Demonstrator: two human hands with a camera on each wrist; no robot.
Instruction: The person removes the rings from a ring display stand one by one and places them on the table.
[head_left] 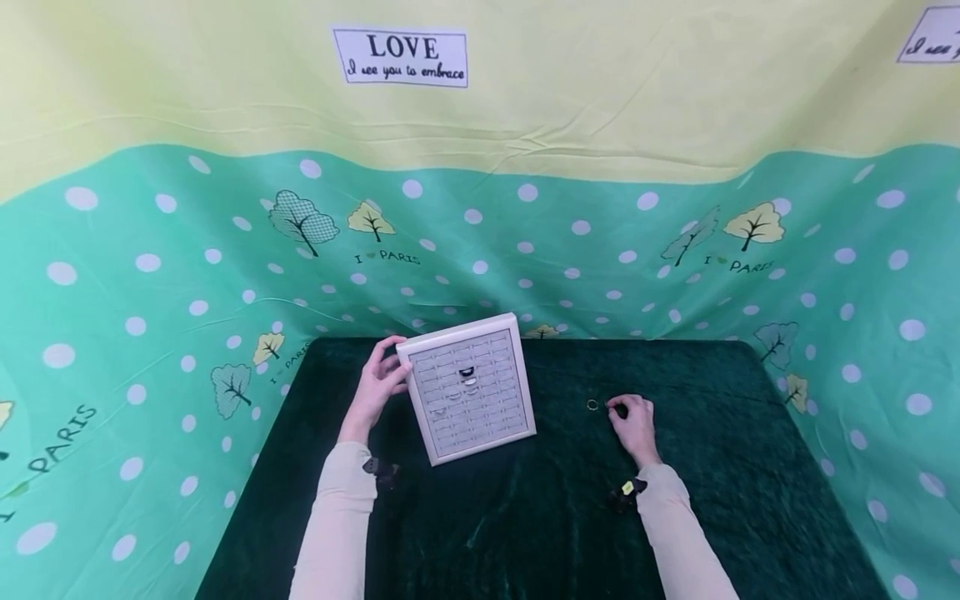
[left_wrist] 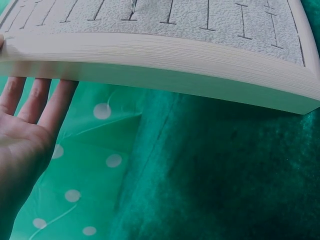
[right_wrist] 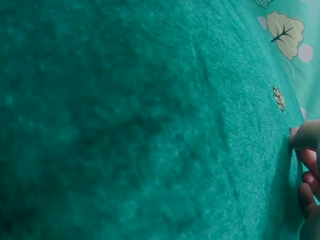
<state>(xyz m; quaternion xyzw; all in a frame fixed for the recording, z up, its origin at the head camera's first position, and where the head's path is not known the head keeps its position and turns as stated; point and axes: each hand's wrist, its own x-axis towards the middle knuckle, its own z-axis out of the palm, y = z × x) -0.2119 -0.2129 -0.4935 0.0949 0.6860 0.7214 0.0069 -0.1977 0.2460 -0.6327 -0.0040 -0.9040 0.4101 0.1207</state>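
My left hand (head_left: 372, 387) grips the upper left edge of a white-framed ring display tray (head_left: 410, 400), fingers behind the frame and thumb at its front. The tray leans upright, its grey slotted padding facing me. Several rings sit in the slots, among them a black one (head_left: 467, 372). In the left wrist view the fingers (left_wrist: 37, 97) pass behind the tray's frame (left_wrist: 150, 55). On the right, my right hand (head_left: 634, 423) is low at the cloth, pinching a small ring (right_wrist: 291, 131) mostly hidden by the fingertips. Just left of it lies a gold-coloured ring (head_left: 592, 405).
Dark green velvet cloth (head_left: 510, 533) covers the table. A green and yellow printed curtain (head_left: 480, 233) hangs close behind the table and along both sides. Each wrist wears a small dark camera; the right one (head_left: 627, 492) carries a yellow mark.
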